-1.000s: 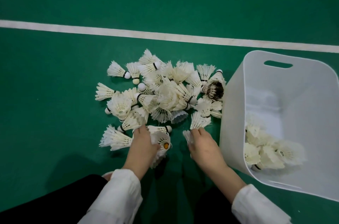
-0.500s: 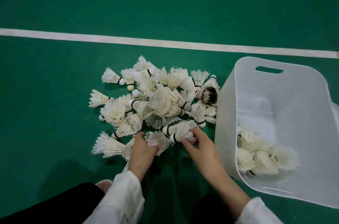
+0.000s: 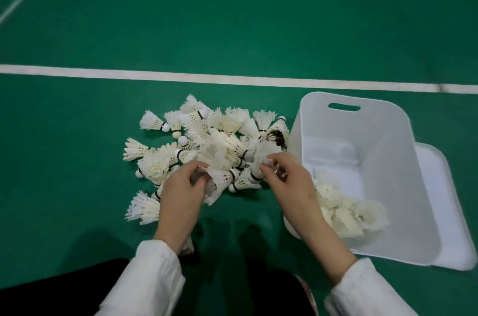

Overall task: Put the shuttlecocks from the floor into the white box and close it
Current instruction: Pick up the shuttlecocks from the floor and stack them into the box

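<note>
Green court floor (image 3: pixel 232 31) | left hand (image 3: pixel 181 194) palm-down, fingers curled round shuttlecocks (image 3: pixel 219 182) | right hand (image 3: pixel 291 183) palm-down, fingers pinching shuttlecock (image 3: pixel 261 154)

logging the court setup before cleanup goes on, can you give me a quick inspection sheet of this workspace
surface: green court floor, white lines.
job's things: shuttlecock pile on floor left of open white box; some shuttlecocks already inside; lid lies at its right.
clutter: nothing seen.
hands: left hand grips a shuttlecock; right hand pinches a second shuttlecock.
cables: nothing seen.
surroundings: more court, person's white sleeves.
</note>
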Demonstrator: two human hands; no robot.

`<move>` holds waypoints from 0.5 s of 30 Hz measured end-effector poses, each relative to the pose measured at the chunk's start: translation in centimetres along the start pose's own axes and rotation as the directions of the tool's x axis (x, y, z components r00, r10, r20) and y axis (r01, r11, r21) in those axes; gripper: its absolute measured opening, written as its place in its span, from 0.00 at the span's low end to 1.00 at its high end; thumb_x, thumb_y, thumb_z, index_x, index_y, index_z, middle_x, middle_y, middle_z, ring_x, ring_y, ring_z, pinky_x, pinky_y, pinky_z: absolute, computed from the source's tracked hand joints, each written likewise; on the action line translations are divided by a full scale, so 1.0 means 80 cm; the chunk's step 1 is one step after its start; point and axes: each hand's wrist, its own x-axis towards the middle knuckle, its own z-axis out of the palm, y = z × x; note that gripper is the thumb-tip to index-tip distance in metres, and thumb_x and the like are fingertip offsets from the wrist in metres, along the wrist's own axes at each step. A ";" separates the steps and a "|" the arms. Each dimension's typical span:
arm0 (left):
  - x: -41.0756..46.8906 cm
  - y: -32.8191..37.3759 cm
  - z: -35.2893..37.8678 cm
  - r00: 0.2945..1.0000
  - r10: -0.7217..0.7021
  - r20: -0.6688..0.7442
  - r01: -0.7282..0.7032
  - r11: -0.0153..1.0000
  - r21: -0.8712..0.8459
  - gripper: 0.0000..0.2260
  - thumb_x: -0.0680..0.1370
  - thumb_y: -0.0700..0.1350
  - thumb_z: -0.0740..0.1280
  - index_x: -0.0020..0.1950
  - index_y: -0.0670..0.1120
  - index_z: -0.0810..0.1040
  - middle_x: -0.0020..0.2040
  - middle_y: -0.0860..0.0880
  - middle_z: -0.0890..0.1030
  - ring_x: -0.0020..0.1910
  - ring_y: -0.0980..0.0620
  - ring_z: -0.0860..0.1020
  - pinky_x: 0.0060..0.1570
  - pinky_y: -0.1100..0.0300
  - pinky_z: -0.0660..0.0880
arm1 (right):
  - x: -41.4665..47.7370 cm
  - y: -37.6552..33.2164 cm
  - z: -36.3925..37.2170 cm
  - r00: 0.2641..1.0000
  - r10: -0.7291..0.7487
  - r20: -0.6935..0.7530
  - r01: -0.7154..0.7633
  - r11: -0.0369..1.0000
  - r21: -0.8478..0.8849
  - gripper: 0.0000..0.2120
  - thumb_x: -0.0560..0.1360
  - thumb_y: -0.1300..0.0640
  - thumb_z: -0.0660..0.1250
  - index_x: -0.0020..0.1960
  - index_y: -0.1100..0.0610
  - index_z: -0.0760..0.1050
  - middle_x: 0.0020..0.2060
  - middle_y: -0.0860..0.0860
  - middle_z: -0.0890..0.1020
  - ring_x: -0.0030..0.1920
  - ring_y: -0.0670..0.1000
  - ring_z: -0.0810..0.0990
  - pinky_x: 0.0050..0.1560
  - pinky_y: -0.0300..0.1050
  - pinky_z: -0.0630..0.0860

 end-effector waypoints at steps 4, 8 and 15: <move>-0.006 0.056 0.014 0.990 0.134 0.048 -0.132 0.991 -0.036 0.09 0.76 0.38 0.63 0.46 0.53 0.76 0.35 0.55 0.77 0.31 0.61 0.74 0.30 0.68 0.69 | -0.006 0.009 -0.056 0.985 0.043 -0.165 -0.039 0.999 0.031 0.03 0.76 0.59 0.65 0.46 0.51 0.73 0.42 0.46 0.77 0.42 0.41 0.76 0.39 0.27 0.69; -0.016 0.107 0.046 0.960 0.238 0.146 -0.225 0.969 -0.100 0.09 0.77 0.40 0.63 0.43 0.55 0.75 0.36 0.56 0.78 0.34 0.60 0.75 0.34 0.62 0.73 | -0.011 0.041 -0.123 0.946 0.133 -0.295 -0.134 0.991 0.014 0.03 0.76 0.57 0.64 0.47 0.55 0.76 0.45 0.50 0.80 0.43 0.41 0.77 0.39 0.26 0.70; -0.031 0.137 0.120 0.897 0.337 0.285 -0.317 0.941 -0.116 0.04 0.78 0.43 0.63 0.45 0.50 0.76 0.38 0.60 0.78 0.36 0.68 0.74 0.35 0.76 0.66 | -0.009 0.122 -0.194 0.887 0.358 -0.291 -0.411 0.899 -0.150 0.09 0.74 0.58 0.65 0.36 0.53 0.77 0.46 0.52 0.76 0.40 0.47 0.73 0.38 0.39 0.65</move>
